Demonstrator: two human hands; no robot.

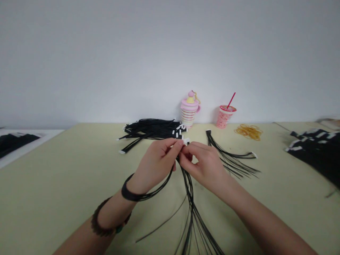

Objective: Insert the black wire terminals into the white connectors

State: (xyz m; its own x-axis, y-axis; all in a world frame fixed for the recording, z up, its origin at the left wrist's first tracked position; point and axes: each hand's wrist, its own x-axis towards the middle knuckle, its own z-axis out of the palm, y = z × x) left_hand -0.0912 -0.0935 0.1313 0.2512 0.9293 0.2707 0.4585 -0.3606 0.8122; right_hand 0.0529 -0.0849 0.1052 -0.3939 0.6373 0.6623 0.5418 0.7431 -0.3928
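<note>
Mid-table, my left hand (162, 156) and my right hand (204, 163) meet with fingertips pinched around a black wire harness (190, 198). Its small white connector (186, 141) pokes out above the fingers. Loose wire ends fan down toward me, one straying to the left. Some wires loop from the hands back round my left wrist. Which wire each fingertip grips is hidden. Just beyond the hands lies a pile of black wire harnesses (151, 128) with white connectors. Right of my right hand, another wire harness (225, 154) rests on the table with its strands spread.
A pink and white lidded cup (189, 113) and a pink cup with a red straw (225, 117) stand by the wall. Yellow rubber bands (249, 131) lie right of them. More black harnesses (318, 148) are heaped at the right, and dark material (16, 143) lies far left.
</note>
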